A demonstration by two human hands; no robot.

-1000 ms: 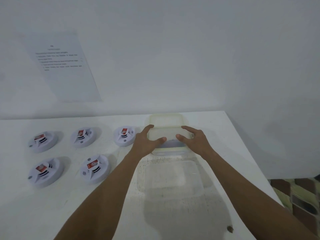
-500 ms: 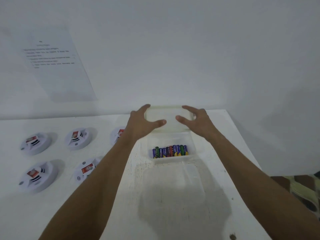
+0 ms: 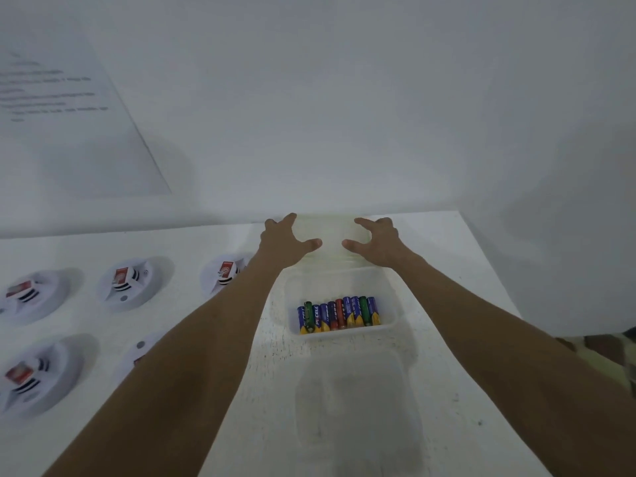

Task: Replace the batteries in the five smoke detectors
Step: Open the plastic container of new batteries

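Both hands are gripping the translucent lid [image 3: 328, 235] at the upper centre of the frame: I am seeing the left hand [image 3: 282, 241] curling round its left edge and the right hand [image 3: 380, 242] round its right edge, thumbs pointing inward. They are reaching over the white table [image 3: 457, 304], which is filling the lower half. A printed sheet [image 3: 65, 108] is hanging on the wall at upper left (text too blurred to read). Five smoke detectors [image 3: 129, 282] are sitting at left, one partly hidden behind my left forearm. Below the lid, the open clear container [image 3: 390, 297] is holding a row of batteries [image 3: 339, 315] lying side by side.
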